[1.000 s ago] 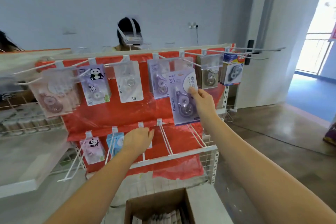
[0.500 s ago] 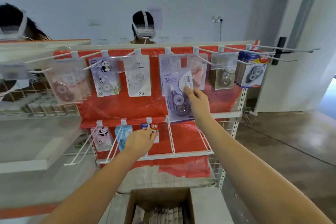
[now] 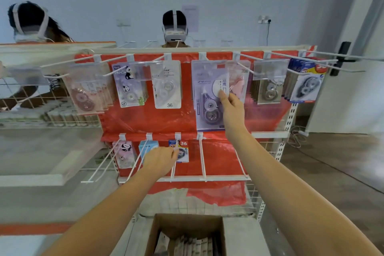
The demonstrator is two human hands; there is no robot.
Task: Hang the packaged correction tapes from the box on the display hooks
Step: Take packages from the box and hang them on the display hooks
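Lilac card up on the top row — the right hand (image 3: 231,108) reaches out at full stretch, fingers pinching the purple correction tape pack (image 3: 209,97) at its right edge, at one o'clock from centre. The left hand (image 3: 161,160) sits lower, at seven o'clock from it, fingers curled round a white lower hook (image 3: 174,162). The open cardboard box (image 3: 187,235) waits at six o'clock — more packs inside.
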